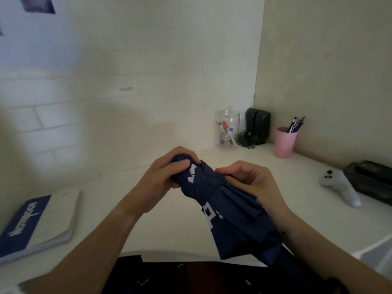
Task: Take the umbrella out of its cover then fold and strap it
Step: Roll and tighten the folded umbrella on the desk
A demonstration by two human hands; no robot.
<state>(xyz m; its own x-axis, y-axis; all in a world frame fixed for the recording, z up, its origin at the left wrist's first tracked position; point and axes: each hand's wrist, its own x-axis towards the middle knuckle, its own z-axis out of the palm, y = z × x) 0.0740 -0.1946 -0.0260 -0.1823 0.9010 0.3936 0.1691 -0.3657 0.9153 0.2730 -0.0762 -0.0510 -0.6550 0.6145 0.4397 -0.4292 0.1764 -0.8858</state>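
Observation:
A navy umbrella (229, 211) with white lettering slants above the white desk (169, 225), its top end pointing up and left. My left hand (165, 175) is closed around that top end. A navy strap (209, 179) runs around the gathered fabric just below it. My right hand (252, 181) pinches the fabric at the strap with thumb and fingers. The lower canopy fans out loosely toward my lap. The handle is hidden near the desk's front edge. I see no separate cover.
A blue and white notebook (36, 225) lies at the left. A clear jar of markers (228, 130), black speakers (257, 124) and a pink pen cup (284, 142) stand in the back corner. A white game controller (341, 187) and a black case (373, 177) are at the right.

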